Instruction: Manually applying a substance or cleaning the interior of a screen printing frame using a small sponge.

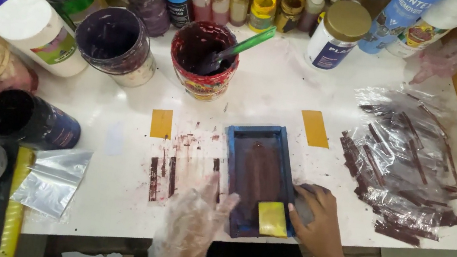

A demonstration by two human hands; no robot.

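- Nearest cam: left hand (pixel 187 226) in a clear plastic glove, fingers spread flat on the white table (pixel 284 88), fingertips touching the near-left edge of the blue frame (pixel 257 179); gripping nothing.
- Right hand (pixel 318 219), bare, curled against the frame's near-right corner, closed around a dark grey pad (pixel 305 205), partly hidden by the fingers; exact kind of tool unclear.
- Blue frame lay lengthwise at table centre, near edge, w/ dark maroon ink over its mesh. Yellow piece (pixel 273 218) sat at its near end, just beside the right hand.
- Two yellow tape marks (pixel 161 123) on the table, one either side of the frame's far end; maroon smears between left mark & frame.
- Red ink tub (pixel 202 60) w/ green stick (pixel 248 43) stood beyond the frame; more jars & bottles along the back.
- Clear plastic sheet (pixel 407 157) w/ maroon strips lay to the right, well apart from the frame.
- Judged step: steadying the frame while ink gets worked across the mesh. Next move prob needs the left hand pressing firm so the frame doesn't shift, plus an even stroke along its length.
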